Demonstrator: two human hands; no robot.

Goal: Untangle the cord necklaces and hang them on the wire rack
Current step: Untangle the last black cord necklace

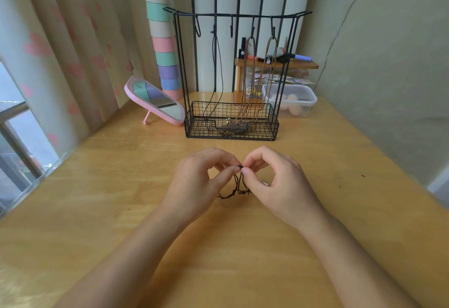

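Both hands met over the middle of the table [315,186]. The left hand [201,181] and right hand [274,181] each pinched the black cord necklace [239,183] at its top — its strands hung straight down between them, beaded ends touching the wood. The wire rack [230,123] stood toward the far edge — three necklaces already hung there.

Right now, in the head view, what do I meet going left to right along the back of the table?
Pink mirror → wire rack → clear box with a lid. The stack of coloured cups and the wooden shelf overlap these, so I leave them out.
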